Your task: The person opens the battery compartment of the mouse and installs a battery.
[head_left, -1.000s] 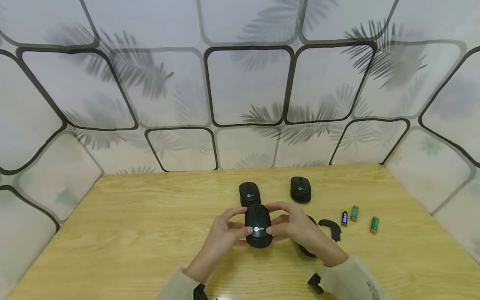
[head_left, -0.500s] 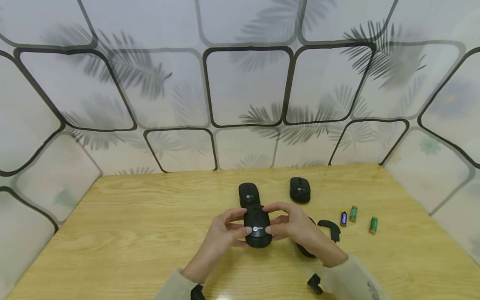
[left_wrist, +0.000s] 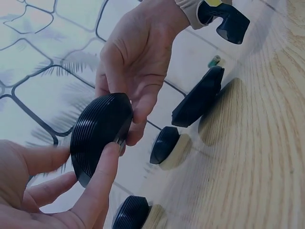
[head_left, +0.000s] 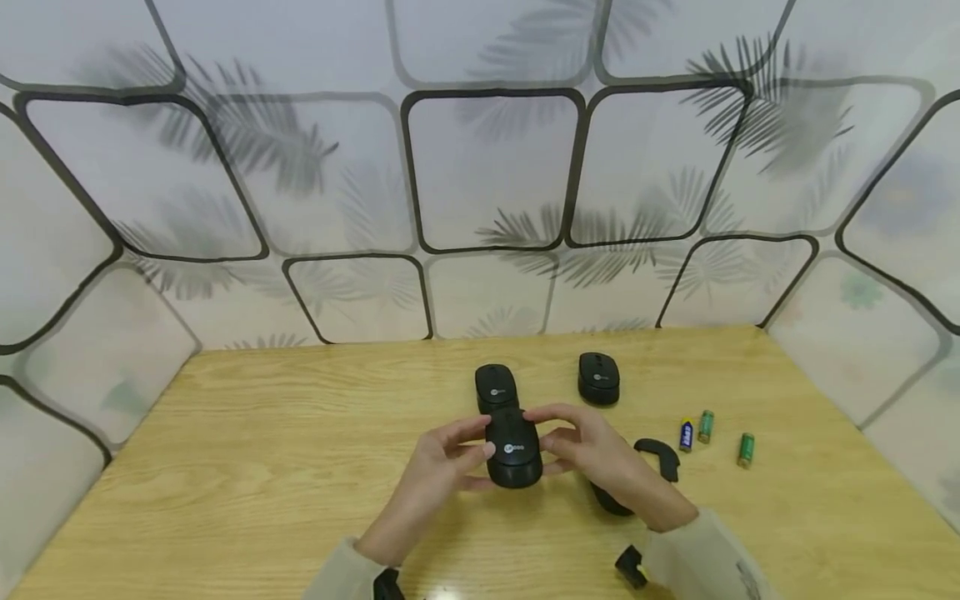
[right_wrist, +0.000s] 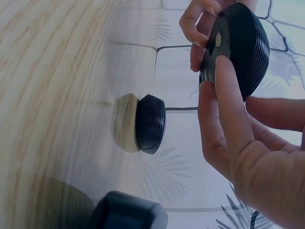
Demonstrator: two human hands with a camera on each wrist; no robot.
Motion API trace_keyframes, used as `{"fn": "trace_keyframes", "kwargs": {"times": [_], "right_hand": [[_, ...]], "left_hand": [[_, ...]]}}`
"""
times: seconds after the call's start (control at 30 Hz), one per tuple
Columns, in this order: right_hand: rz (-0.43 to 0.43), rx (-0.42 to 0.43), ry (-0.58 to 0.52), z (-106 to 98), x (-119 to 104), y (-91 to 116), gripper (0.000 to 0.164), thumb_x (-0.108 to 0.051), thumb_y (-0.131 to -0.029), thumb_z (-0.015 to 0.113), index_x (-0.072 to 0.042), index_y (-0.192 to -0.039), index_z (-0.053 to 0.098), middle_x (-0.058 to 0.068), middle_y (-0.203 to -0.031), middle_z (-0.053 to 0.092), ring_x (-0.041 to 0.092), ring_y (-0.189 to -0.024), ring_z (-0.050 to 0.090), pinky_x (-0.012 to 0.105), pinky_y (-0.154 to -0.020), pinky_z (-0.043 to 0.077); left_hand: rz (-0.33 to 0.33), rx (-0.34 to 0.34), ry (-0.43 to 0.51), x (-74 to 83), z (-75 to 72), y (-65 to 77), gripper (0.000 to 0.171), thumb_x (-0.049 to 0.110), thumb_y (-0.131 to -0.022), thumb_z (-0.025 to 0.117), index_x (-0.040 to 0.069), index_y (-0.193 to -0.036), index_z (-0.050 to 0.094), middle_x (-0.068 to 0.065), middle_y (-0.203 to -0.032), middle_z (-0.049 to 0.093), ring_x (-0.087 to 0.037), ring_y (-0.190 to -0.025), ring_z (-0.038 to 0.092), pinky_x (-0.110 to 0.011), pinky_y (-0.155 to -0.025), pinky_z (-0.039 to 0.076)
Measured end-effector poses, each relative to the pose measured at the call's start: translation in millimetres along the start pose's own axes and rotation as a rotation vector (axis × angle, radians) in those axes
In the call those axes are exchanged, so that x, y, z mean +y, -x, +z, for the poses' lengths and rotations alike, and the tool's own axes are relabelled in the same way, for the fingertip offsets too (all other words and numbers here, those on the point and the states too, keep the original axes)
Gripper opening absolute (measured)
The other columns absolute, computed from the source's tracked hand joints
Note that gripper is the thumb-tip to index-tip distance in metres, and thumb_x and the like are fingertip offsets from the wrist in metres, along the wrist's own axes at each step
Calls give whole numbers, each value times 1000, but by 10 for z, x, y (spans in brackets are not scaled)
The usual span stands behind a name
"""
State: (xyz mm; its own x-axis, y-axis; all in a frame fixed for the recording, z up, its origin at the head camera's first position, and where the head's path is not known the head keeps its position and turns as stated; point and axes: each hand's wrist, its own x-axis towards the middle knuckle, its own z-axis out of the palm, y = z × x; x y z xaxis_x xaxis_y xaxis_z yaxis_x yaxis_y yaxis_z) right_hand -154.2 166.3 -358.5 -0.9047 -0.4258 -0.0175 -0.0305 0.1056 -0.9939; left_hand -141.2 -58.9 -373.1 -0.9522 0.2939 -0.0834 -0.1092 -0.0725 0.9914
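A black computer mouse (head_left: pixel 513 446) with a pale logo is raised over the table between both hands. My left hand (head_left: pixel 442 467) grips its left side, thumb at the upper edge and other fingers lower down. From the other side my right hand (head_left: pixel 592 446) holds it, index finger at the top front edge and fingers reaching beneath. The right wrist view shows right fingertips (right_wrist: pixel 223 64) against the mouse's underside, near a round silver spot. Behind it in the head view stands a second mouse (head_left: pixel 496 387), partly covered by the held one.
A third mouse (head_left: pixel 598 378) stands at the back right. Under my right forearm lies a dark mouse-shaped body (head_left: pixel 611 502), partly hidden, beside a curved black cover (head_left: pixel 662 458). A blue battery (head_left: pixel 686 436) and green batteries (head_left: pixel 746 450) lie on the wooden table (head_left: pixel 262 467).
My right thumb has come off the top of the mouse near the logo. The left thumb has slid slightly left, toward the edge. The mouse has shifted a little up in view.
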Motion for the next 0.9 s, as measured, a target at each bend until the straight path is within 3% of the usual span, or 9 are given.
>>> {"fn": "trace_keyframes", "kwargs": {"times": [0.17,0.4,0.53,0.73,0.9], "right_hand": [[-16,-2,36,-16,6,-20,52,16,-84,53,17,-136,49,32,-138,49,26,-101,66,32,-80,63],[0,25,36,-5,11,-3,57,14,-78,65,16,-134,53,29,-139,50,27,-99,67,26,-79,57],[-8,25,50,15,18,-9,59,13,-76,68,16,-132,54,28,-136,53,26,-97,66,24,-78,57],[-13,-15,69,20,27,-19,54,7,-84,71,18,-133,51,24,-129,57,27,-94,67,30,-82,60],[21,-59,92,0,15,-14,34,-7,-98,65,16,-122,59,15,-103,65,28,-88,68,42,-81,64]], "left_hand": [[36,-4,3,0,-7,1,44,-13,-98,48,-13,-142,48,-26,-131,58,-24,-103,64,-39,-79,65],[61,23,-108,-29,25,-2,67,-20,-74,65,-10,-139,54,-22,-125,63,-27,-101,66,-34,-80,63],[80,34,-178,-35,15,5,63,-16,-76,72,-10,-137,56,-20,-122,64,-27,-100,66,-31,-80,60],[103,34,-275,-35,7,17,49,-3,-82,79,-7,-128,65,-17,-120,66,-27,-98,65,-32,-75,60],[136,46,-320,-32,46,3,35,11,-89,78,-5,-119,68,-14,-119,66,-31,-109,62,-39,-82,61]]}}
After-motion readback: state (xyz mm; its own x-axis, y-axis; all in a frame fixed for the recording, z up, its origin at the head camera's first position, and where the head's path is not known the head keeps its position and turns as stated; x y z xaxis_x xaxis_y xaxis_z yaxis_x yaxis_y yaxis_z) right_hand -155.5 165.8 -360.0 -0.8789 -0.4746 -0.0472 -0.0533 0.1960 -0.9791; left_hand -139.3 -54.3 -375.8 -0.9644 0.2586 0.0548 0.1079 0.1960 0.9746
